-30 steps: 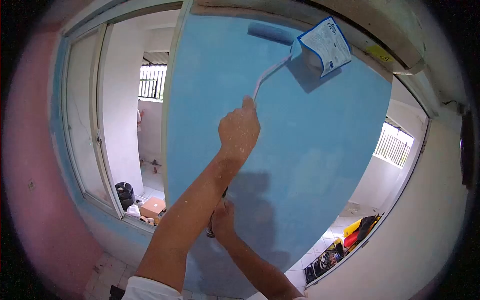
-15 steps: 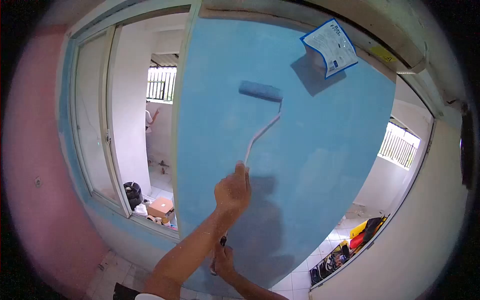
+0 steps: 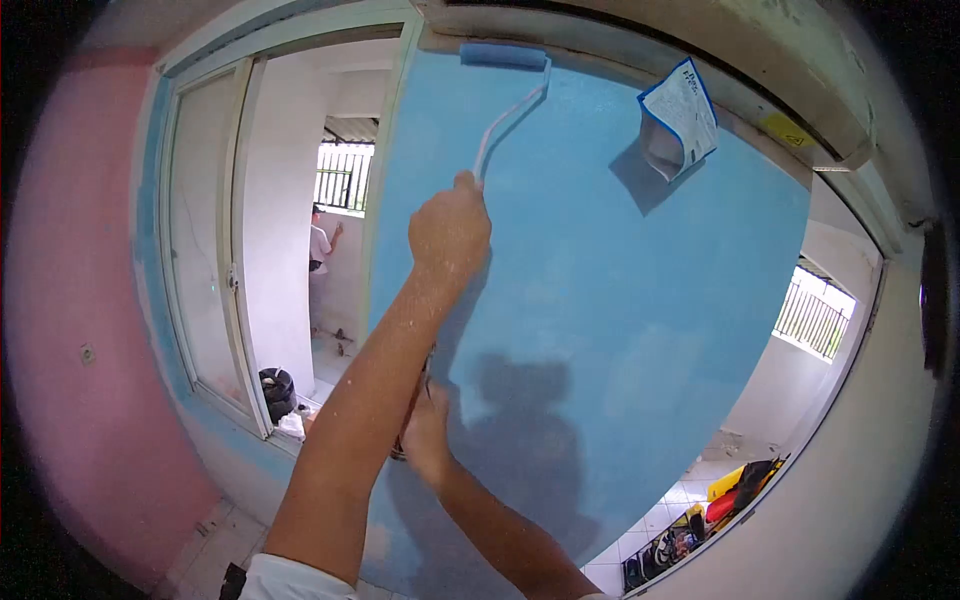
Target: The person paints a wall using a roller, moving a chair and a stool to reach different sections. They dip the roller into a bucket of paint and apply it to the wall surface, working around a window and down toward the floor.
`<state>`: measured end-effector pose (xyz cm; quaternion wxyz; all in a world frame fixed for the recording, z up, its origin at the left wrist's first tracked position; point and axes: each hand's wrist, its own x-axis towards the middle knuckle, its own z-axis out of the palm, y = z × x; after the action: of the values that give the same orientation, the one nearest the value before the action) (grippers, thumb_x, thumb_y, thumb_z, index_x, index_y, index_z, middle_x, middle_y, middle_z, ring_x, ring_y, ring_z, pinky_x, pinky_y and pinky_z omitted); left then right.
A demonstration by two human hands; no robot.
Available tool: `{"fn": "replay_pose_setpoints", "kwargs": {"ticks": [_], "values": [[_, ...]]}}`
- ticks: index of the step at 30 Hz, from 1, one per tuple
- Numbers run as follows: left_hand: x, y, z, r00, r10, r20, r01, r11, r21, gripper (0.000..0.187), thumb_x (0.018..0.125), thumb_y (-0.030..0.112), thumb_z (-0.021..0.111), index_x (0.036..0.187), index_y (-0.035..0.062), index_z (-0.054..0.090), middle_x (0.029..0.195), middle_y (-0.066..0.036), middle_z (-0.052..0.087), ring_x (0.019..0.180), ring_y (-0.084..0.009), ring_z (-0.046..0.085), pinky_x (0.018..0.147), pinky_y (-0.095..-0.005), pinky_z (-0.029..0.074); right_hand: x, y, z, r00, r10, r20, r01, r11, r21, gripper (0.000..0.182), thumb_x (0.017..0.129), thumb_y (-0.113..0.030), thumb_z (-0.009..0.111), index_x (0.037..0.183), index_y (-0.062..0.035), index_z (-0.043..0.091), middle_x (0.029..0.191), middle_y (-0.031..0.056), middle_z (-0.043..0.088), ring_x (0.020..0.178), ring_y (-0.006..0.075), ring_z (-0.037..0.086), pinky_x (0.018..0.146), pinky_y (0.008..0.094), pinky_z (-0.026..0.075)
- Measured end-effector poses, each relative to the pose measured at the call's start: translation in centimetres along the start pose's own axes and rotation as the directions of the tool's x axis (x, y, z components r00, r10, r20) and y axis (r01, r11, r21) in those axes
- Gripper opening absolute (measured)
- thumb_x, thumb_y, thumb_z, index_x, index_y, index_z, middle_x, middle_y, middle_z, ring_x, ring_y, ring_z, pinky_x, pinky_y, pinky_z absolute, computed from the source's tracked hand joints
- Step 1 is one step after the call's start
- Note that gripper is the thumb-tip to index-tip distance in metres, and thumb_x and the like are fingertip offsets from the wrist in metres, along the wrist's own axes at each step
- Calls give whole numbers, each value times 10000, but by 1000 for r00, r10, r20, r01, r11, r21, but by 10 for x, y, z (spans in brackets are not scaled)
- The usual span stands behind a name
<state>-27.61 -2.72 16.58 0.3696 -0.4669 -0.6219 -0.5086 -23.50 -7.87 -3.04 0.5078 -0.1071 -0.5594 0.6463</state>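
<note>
Far left: a pink painted wall (image 3: pixel 80 300).
Window: a pale-framed sliding glass window (image 3: pixel 205 240); through its opening, a person (image 3: pixel 320 245) with 1 arm raised.
Right hand (image 3: pixel 430 425): lower of the 2, fingers curled round the roller's dark lower handle, partly covered by the left forearm.
Left hand (image 3: pixel 450 232): higher up, closed in a grip just below the bent white rod (image 3: pixel 515 111).
Paint roller: its blue fuzzy cylindrical sleeve (image 3: pixel 503 56) lies above and slightly right of the left hand, the nearer 1; its long axis runs almost level along the top of the light blue wall (image 3: pixel 600 290).
Pouch: white, printed, blue-edged pouch (image 3: pixel 685 115), right of the sleeve, well apart.
Far right: red, yellow and black items (image 3: pixel 725 495) on the floor.
</note>
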Motion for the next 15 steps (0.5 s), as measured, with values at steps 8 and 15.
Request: {"fn": "replay_pose_setpoints", "kwargs": {"ticks": [8, 15], "values": [[-41, -12, 8, 983, -92, 158, 83, 994, 65, 206, 910, 195, 427, 924, -1, 492, 644, -176, 592, 633, -357, 610, 558, -491, 452, -12, 62, -22, 999, 28, -45, -30, 999, -38, 337, 942, -276, 426, 742, -17, 505, 580, 3, 491, 437, 107, 435, 386, 277, 322], [8, -2, 18, 1000, -9, 18, 8, 998, 69, 227, 915, 212, 420, 956, -3, 477, 638, -187, 595, 607, -376, 600, 553, -503, 451, 29, 5, -14, 997, -63, 34, 67, 991, -113, 422, 938, -365, 438, 665, -46, 482, 497, 10, 422, 386, 99, 391, 353, 281, 290]]}}
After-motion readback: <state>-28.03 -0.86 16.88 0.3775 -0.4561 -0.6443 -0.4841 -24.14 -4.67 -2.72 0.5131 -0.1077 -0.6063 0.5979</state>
